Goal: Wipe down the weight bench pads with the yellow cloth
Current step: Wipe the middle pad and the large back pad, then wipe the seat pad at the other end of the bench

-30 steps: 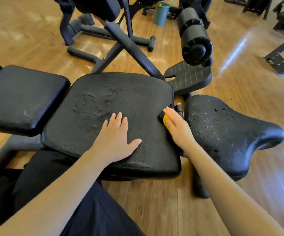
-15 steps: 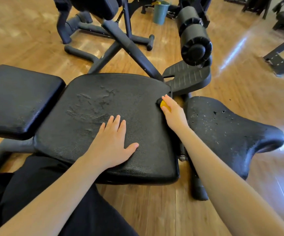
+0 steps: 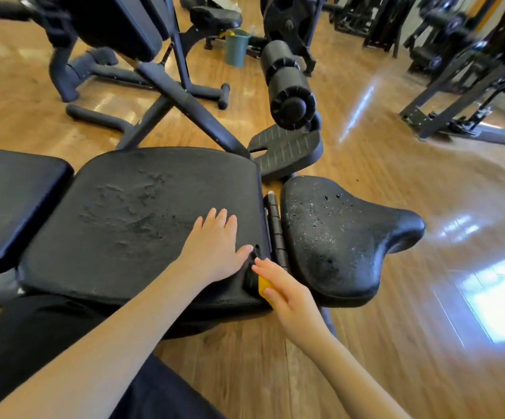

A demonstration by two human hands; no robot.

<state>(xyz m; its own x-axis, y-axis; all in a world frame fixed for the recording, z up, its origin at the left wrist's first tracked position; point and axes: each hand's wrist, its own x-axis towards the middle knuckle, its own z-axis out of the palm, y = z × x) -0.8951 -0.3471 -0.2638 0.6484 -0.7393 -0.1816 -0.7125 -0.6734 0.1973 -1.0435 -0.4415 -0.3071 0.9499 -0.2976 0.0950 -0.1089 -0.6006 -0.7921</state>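
Pressing flat: left hand (image 3: 215, 249) on cracked middle pad (image 3: 142, 213); right hand (image 3: 287, 293) grip clamps yellow cloth (image 3: 264, 286).

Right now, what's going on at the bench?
A person is wiping the bench. The right hand presses the yellow cloth against the right edge of the middle pad, at the gap beside the hinge. The left hand lies flat on that pad, bracing. The seat pad to the right looks speckled and worn.
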